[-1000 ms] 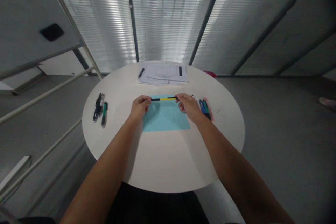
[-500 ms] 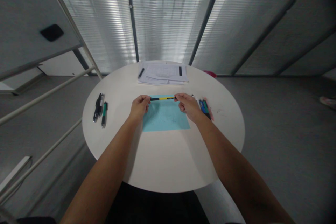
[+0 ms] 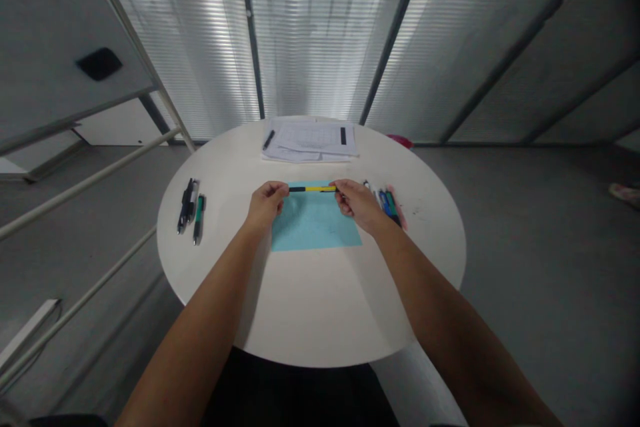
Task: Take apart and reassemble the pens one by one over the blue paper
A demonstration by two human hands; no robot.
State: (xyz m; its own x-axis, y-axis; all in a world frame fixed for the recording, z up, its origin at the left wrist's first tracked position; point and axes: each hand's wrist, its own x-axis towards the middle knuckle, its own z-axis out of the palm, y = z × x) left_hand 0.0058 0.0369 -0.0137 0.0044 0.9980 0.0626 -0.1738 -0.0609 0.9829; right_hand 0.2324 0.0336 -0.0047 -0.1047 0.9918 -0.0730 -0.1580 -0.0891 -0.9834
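Note:
A yellow and black pen (image 3: 314,189) is stretched level between my two hands, above a light blue sheet (image 3: 317,227) on the table. Its dark grip end is pinched in the fingers of my left hand (image 3: 266,203). My right hand (image 3: 357,201) pinches the other end, where the clip is. Both tips of the pen are hidden by fingers. Just beyond my right hand lie pens with blue and green parts (image 3: 391,203), partly covered by the hand and wrist.
The round white table (image 3: 320,307) carries stacked printed papers (image 3: 310,140) with a dark pen (image 3: 269,139) at the back. At the left lie black and white pens (image 3: 187,205) and a green pen (image 3: 199,219). Pale rails (image 3: 90,180) run beside the table's left.
The pen has turned a little about its length, so more yellow shows and the clip sits lower. My right fingers have shifted slightly; my left hand has hardly moved.

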